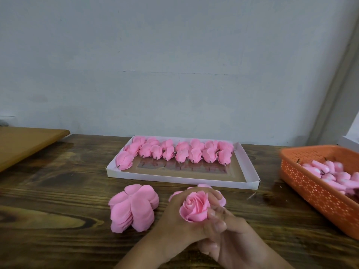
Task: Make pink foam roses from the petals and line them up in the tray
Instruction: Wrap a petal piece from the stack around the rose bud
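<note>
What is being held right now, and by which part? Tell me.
A pink foam rose, cupped by both hands around its outer petals and base: the left hand on its left side, the right hand on its right.

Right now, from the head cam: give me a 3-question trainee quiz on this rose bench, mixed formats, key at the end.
1. True or false: both the left hand and the right hand hold the pink foam rose.
2. Multiple choice: where does the stack of loose pink petals lie?
A. in the orange basket
B. on the wooden table, left of the hands
C. in the white cardboard tray
3. Fill in: the finished roses sit along the tray's ____ side, leaving its near part bare.

Key: 1 true; 2 B; 3 far
</note>
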The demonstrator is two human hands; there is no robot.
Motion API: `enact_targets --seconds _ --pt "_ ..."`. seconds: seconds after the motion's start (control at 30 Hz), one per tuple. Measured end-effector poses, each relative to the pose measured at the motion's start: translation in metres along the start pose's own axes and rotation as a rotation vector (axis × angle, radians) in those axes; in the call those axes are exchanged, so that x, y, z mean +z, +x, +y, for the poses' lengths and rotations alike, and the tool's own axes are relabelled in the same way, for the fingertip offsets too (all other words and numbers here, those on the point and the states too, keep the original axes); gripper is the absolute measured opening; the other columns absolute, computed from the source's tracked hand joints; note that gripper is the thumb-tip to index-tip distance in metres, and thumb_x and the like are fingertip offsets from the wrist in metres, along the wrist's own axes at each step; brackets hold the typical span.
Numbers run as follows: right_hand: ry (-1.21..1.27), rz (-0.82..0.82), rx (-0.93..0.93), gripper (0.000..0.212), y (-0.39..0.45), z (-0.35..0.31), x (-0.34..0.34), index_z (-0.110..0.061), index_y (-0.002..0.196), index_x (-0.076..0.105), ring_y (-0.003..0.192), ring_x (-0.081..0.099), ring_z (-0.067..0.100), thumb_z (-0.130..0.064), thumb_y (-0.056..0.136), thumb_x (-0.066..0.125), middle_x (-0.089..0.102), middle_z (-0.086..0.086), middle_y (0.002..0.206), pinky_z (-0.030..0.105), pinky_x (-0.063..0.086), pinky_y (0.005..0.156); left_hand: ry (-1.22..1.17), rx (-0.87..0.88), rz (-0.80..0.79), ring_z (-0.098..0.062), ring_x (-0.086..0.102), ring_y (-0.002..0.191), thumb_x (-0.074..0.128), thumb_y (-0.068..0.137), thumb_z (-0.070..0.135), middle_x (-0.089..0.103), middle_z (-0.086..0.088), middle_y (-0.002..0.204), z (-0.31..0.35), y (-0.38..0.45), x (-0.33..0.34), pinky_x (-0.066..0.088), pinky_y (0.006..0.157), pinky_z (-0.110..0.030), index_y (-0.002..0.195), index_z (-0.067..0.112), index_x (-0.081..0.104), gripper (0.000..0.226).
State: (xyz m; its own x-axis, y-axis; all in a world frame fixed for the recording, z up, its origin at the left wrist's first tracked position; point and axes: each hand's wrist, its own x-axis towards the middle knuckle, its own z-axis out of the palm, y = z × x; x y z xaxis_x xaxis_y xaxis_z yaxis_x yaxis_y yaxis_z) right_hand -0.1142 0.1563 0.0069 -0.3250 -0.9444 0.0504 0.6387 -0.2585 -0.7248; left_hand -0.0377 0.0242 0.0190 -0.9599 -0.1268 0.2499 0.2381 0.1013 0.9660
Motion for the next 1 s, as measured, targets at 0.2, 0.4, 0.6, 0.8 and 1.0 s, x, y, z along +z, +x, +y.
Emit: enact_targets --seconds 0.2,0.4,0.6,0.8,1.0 --pt "-0.247 0.047 -0.037 0.083 0.005 0.0 -0.003 -0.01 0.125 0.055 0.075 0.053 0.017 -0.038 0.058 0.094 0.061 0.011 0.1 0.024 0.04 0.052 -0.078 0.043 0.043 -0.012 0.061 0.058 0.083 0.079 0.038 0.074 -0.001 0.088 -0.001 0.003 0.002 0.051 0.052 -0.025 0.083 0.015 0.071 0.025" --pt "-0.724 0.201 -0.144 0.031 0.003 0.001 0.002 -0.032 0.111 0.073 0.063 0.058 0.009 -0.029 0.08 0.075 0.068 -0.003 0.072 0.021 0.047 0.057 -0.222 -0.044 0.158 -0.026 0.06 0.062 0.076 0.076 0.046 0.075 -0.006 0.083 0.004 0.003 0.002 0.048 0.048 -0.025 0.081 0.022 0.074 0.024" --pt "-1.22 0.375 -0.434 0.029 -0.003 0.006 0.009 -0.035 0.091 0.078 0.077 0.072 0.006 -0.008 0.092 0.068 0.077 -0.01 0.083 0.019 0.055 0.068 -0.231 -0.058 0.203 -0.018 0.062 0.07 0.077 0.072 0.04 0.071 -0.003 0.078 0.003 0.004 0.004 0.046 0.056 -0.026 0.075 0.023 0.071 0.018" --pt "-1.234 0.345 -0.4 0.023 -0.003 0.008 0.008 -0.032 0.083 0.078 0.089 0.071 0.012 -0.016 0.094 0.066 0.076 -0.011 0.085 0.028 0.057 0.082 -0.353 -0.053 0.262 -0.021 0.059 0.063 0.085 0.061 0.037 0.065 -0.011 0.071 0.002 0.005 0.004 0.044 0.06 -0.029 0.07 0.019 0.065 0.029" --pt "-1.188 0.303 -0.289 0.038 -0.001 0.016 0.007 -0.042 0.077 0.076 0.094 0.071 0.006 -0.012 0.097 0.062 0.076 -0.013 0.085 0.024 0.056 0.087 -0.462 -0.069 0.349 -0.019 0.052 0.053 0.087 0.056 0.036 0.059 -0.007 0.06 0.001 0.007 0.001 0.035 0.052 -0.025 0.078 0.027 0.067 0.031"
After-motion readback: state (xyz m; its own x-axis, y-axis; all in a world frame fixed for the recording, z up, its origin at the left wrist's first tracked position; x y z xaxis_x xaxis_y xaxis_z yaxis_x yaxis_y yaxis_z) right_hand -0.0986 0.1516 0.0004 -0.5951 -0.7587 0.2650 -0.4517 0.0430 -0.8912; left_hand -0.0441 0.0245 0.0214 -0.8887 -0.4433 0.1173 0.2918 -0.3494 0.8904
